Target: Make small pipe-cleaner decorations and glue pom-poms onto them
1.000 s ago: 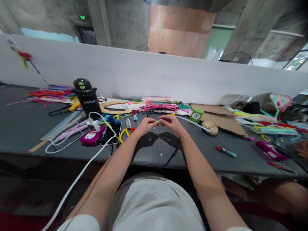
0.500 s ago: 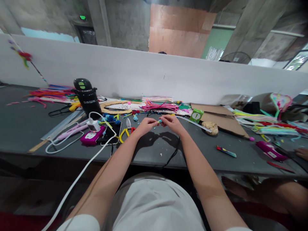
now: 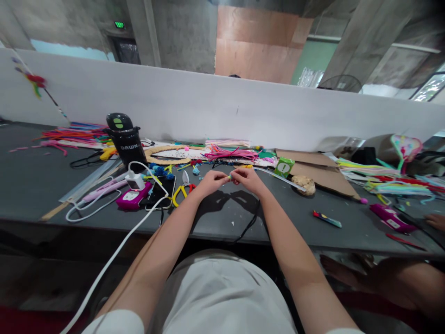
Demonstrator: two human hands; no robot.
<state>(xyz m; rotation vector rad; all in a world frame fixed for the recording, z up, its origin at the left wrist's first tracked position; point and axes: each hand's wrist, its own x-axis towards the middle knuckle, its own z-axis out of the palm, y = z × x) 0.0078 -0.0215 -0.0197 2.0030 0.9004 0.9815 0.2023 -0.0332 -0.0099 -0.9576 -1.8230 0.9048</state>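
Both my hands are raised over the dark grey table [image 3: 222, 222], fingertips nearly meeting. My left hand [image 3: 212, 182] pinches a small yellow-green and light blue piece [image 3: 230, 177]. From the other side the fingers of my right hand [image 3: 246, 180] pinch the same piece; its exact shape is too small to tell. Pliers with yellow and red handles [image 3: 181, 191] lie left of my left hand, beside a dark phone [image 3: 158, 194]. Beyond my hands is a bundle of pink pipe cleaners [image 3: 231, 153]. A green box [image 3: 284, 167] stands to the right of them.
A black bottle [image 3: 127, 144] stands at the left, near a purple power block [image 3: 134, 197] with a white cable. Cardboard [image 3: 323, 174], a tan lump [image 3: 303, 184] and a cutter [image 3: 327, 219] lie at the right. Another person's hand [image 3: 436, 221] shows at the right edge.
The fingers of my right hand have shifted slightly around the small piece, and less of its light blue part shows. My left hand has barely moved.
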